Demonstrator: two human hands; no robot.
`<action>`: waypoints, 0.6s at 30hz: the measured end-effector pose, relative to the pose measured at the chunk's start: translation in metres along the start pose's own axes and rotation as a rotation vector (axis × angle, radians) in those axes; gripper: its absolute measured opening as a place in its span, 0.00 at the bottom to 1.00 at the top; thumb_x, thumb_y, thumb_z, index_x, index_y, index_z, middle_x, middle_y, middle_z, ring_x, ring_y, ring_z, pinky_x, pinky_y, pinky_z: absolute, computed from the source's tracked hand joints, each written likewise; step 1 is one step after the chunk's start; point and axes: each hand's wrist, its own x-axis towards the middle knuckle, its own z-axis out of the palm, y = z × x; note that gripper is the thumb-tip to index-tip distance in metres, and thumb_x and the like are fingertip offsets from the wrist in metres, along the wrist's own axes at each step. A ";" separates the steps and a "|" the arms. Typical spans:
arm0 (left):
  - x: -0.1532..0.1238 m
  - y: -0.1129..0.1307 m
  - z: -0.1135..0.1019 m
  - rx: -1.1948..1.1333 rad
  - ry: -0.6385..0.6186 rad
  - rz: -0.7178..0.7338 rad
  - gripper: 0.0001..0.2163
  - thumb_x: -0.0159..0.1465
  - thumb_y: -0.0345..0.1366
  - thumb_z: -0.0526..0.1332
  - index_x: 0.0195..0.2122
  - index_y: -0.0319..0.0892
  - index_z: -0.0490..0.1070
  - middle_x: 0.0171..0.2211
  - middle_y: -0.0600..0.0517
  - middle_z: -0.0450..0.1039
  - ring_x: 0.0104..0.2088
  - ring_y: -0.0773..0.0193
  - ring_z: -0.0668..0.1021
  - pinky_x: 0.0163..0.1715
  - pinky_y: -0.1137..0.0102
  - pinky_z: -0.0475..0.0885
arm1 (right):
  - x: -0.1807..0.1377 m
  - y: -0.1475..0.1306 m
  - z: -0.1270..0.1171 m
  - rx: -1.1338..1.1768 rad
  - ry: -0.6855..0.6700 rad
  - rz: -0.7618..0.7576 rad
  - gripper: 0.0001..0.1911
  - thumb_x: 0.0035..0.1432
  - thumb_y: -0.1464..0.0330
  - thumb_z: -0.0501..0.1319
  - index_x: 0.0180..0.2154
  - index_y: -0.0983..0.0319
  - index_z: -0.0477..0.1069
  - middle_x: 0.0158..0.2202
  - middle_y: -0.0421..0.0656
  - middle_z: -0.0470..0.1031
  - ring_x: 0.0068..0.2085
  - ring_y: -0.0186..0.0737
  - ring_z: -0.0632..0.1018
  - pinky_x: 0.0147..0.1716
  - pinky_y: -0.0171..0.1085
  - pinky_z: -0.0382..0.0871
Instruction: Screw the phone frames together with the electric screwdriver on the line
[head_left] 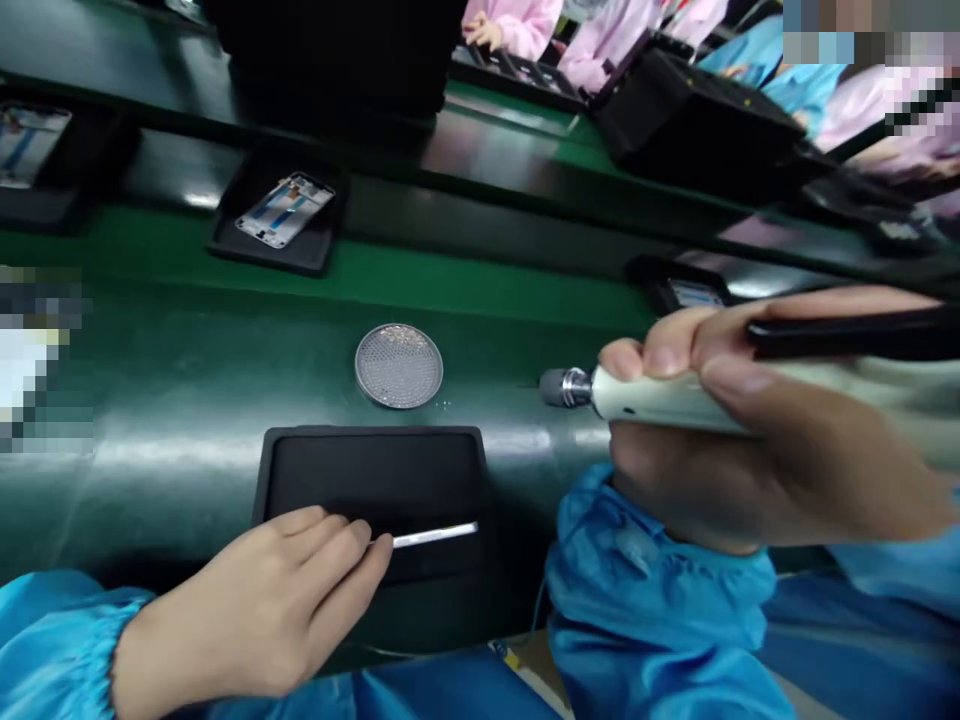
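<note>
My left hand (285,590) rests on the near edge of a black tray (375,475), fingers pressed together on a thin silvery strip (435,535) that lies along the tray's front. My right hand (750,420) is raised at the right, wrapped round a white electric screwdriver (660,398) whose metal tip (562,387) points left, above the green belt. A dark flat piece (855,335) also lies across my right fingers. Both sleeves are blue.
A round perforated metal dish (398,365) sits on the green belt (187,400) behind the tray. Farther back, black trays carry phone frames (285,210). People in pink and blue coats work across the line at the top right.
</note>
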 end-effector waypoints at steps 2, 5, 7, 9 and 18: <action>0.006 0.003 -0.008 -0.052 -0.027 0.025 0.15 0.66 0.22 0.50 0.51 0.29 0.70 0.37 0.42 0.77 0.37 0.55 0.79 0.37 0.61 0.77 | 0.002 -0.011 -0.003 -0.010 0.034 -0.022 0.10 0.38 0.76 0.64 0.26 0.57 0.74 0.18 0.33 0.65 0.23 0.32 0.69 0.24 0.37 0.60; 0.014 0.004 -0.011 -0.073 -0.065 0.055 0.15 0.66 0.22 0.51 0.52 0.28 0.69 0.36 0.42 0.76 0.37 0.55 0.79 0.36 0.61 0.77 | 0.001 -0.021 -0.003 0.004 0.092 -0.005 0.09 0.38 0.77 0.62 0.24 0.58 0.71 0.19 0.33 0.64 0.22 0.31 0.67 0.24 0.37 0.61; 0.017 0.003 -0.011 -0.061 -0.093 0.075 0.15 0.66 0.22 0.51 0.52 0.27 0.69 0.36 0.42 0.75 0.37 0.56 0.78 0.36 0.61 0.77 | 0.000 -0.024 -0.002 0.026 0.079 -0.003 0.09 0.39 0.78 0.60 0.24 0.58 0.71 0.19 0.33 0.64 0.22 0.31 0.67 0.24 0.37 0.61; 0.017 0.002 -0.011 -0.045 -0.110 0.092 0.15 0.66 0.22 0.50 0.51 0.28 0.69 0.35 0.43 0.74 0.36 0.57 0.78 0.36 0.62 0.77 | -0.001 -0.024 -0.002 0.034 0.056 -0.014 0.10 0.40 0.78 0.58 0.25 0.58 0.72 0.19 0.33 0.65 0.22 0.31 0.67 0.24 0.37 0.62; 0.012 0.003 -0.010 0.045 -0.152 0.101 0.16 0.67 0.23 0.49 0.53 0.30 0.68 0.36 0.44 0.73 0.34 0.59 0.76 0.35 0.63 0.76 | 0.002 -0.023 -0.001 0.041 0.084 -0.067 0.09 0.37 0.76 0.59 0.24 0.58 0.68 0.18 0.32 0.63 0.20 0.33 0.68 0.22 0.40 0.62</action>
